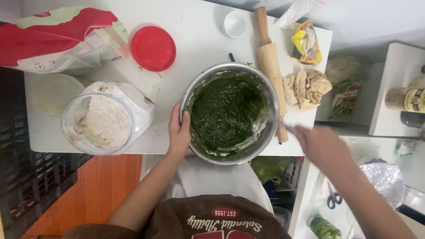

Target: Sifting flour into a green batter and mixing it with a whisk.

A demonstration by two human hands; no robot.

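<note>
Steel round mixing bowl of dark green paste, centre of frame on white table. Left hand clamped on near-left rim; best kept firm there. Right hand, blurred at right, closed on thin utensil handle; best swept along the wall to lift pale residue. One wooden rolling pin, one red lid, one clear flour jar, one small white cup.
</note>
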